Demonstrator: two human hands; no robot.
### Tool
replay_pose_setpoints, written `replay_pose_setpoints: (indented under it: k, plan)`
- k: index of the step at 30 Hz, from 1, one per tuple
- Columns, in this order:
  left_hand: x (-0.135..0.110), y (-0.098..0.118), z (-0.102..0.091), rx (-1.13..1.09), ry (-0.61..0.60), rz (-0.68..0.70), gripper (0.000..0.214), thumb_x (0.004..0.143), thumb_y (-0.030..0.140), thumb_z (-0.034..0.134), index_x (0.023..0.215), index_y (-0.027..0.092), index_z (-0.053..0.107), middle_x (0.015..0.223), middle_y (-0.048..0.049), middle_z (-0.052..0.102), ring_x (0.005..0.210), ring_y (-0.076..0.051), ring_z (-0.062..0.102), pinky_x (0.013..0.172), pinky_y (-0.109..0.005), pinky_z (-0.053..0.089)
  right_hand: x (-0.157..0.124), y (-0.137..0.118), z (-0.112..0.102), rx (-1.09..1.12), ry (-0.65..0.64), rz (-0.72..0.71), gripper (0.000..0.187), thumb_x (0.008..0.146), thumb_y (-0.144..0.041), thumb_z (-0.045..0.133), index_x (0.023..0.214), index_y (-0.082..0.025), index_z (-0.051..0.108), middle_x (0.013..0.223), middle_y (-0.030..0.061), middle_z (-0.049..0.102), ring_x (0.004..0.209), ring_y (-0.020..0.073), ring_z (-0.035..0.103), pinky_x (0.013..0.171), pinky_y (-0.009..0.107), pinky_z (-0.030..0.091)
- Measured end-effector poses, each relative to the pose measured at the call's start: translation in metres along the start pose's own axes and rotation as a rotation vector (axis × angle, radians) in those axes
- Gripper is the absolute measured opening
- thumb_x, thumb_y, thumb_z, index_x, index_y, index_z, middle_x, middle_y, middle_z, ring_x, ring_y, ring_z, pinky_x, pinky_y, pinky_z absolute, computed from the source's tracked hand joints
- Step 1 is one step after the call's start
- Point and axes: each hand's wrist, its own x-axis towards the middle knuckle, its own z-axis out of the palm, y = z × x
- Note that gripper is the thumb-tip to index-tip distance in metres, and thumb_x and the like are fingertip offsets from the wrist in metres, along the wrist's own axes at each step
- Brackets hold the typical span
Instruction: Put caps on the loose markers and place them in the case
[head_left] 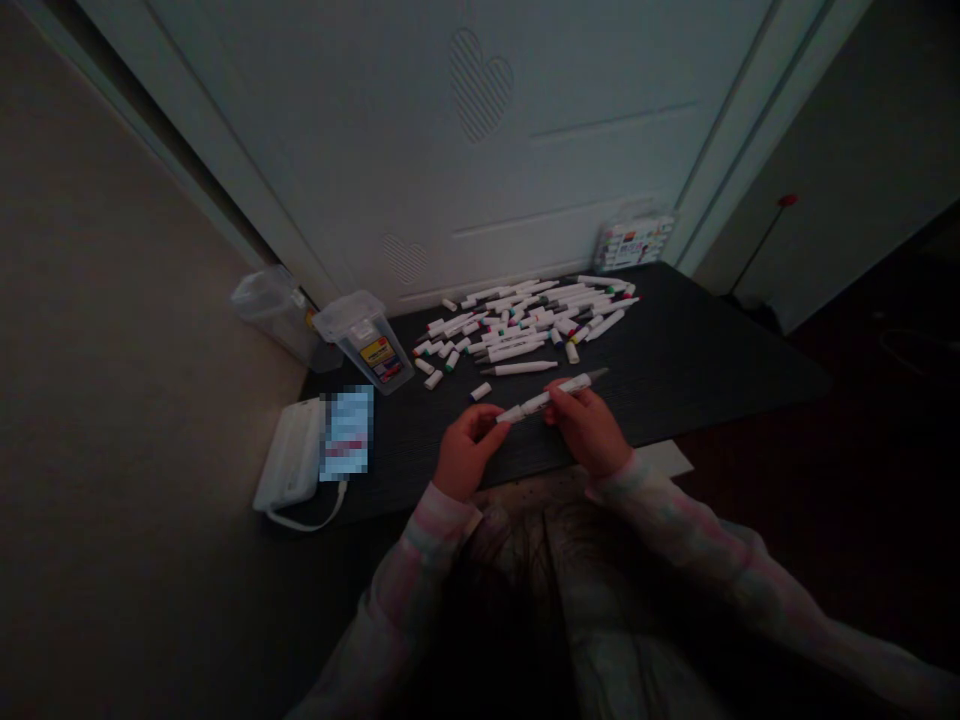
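A white marker [551, 396] lies slanted between my two hands, just above the dark table [675, 370]. My right hand [589, 425] is closed round its middle, with the dark tip pointing up and to the right. My left hand [466, 450] pinches the marker's lower left end, where a pale cap or tip shows. A pile of several white markers and loose caps [525, 320] is spread across the far side of the table. One single marker [517, 369] and a loose cap [480, 391] lie closest to my hands.
Two clear plastic boxes [360, 335] lean at the table's far left corner. A white device with a phone on it [315, 450] and a cable sits at the left edge. A marker case [634, 240] stands against the white door [480, 150]. The room is dim.
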Motion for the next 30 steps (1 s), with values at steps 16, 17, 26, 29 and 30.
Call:
replay_pose_setpoints:
  k: [16, 17, 26, 29, 30]
  plan:
    - [-0.0004, 0.0022, 0.0006, 0.007, -0.007, -0.015, 0.017, 0.063, 0.024, 0.066, 0.077, 0.016, 0.061, 0.070, 0.0006, 0.062, 0.065, -0.011, 0.054, 0.063, -0.022, 0.042, 0.0011, 0.0034, -0.0038, -0.053, -0.094, -0.006, 0.025, 0.063, -0.037, 0.070, 0.071, -0.018, 0.056, 0.053, -0.0057, 0.055, 0.051, 0.0092, 0.049, 0.054, 0.024, 0.038]
    - [-0.0003, 0.0021, 0.0005, 0.009, -0.006, -0.014, 0.017, 0.063, 0.025, 0.066, 0.077, 0.016, 0.061, 0.070, 0.0005, 0.062, 0.065, -0.011, 0.054, 0.063, -0.023, 0.042, 0.0009, 0.0033, -0.0035, -0.053, -0.093, -0.006, 0.025, 0.063, -0.038, 0.070, 0.071, -0.018, 0.056, 0.053, -0.0056, 0.055, 0.051, 0.0093, 0.049, 0.054, 0.024, 0.038]
    - [0.0001, 0.0008, -0.0002, 0.022, 0.000, -0.015, 0.017, 0.063, 0.024, 0.066, 0.077, 0.017, 0.062, 0.068, 0.0007, 0.061, 0.063, -0.011, 0.053, 0.061, -0.022, 0.041, 0.0016, 0.0028, -0.0044, -0.064, -0.091, 0.000, 0.025, 0.063, -0.038, 0.069, 0.072, -0.019, 0.057, 0.053, -0.0054, 0.055, 0.052, 0.0099, 0.050, 0.054, 0.025, 0.038]
    - [-0.0001, 0.0007, -0.0001, 0.019, 0.003, -0.013, 0.017, 0.063, 0.025, 0.066, 0.077, 0.017, 0.062, 0.069, 0.0003, 0.061, 0.064, -0.011, 0.054, 0.061, -0.022, 0.042, 0.0016, 0.0026, -0.0039, -0.066, -0.083, 0.004, 0.025, 0.062, -0.038, 0.069, 0.072, -0.019, 0.057, 0.053, -0.0052, 0.055, 0.051, 0.0103, 0.050, 0.054, 0.025, 0.038]
    - [-0.0003, 0.0007, 0.0000, 0.018, 0.004, -0.012, 0.018, 0.063, 0.025, 0.066, 0.078, 0.017, 0.062, 0.070, 0.0001, 0.062, 0.064, -0.011, 0.054, 0.061, -0.022, 0.042, 0.0014, 0.0023, -0.0036, -0.065, -0.079, 0.006, 0.026, 0.061, -0.038, 0.070, 0.072, -0.019, 0.057, 0.053, -0.0052, 0.054, 0.051, 0.0103, 0.049, 0.054, 0.025, 0.038]
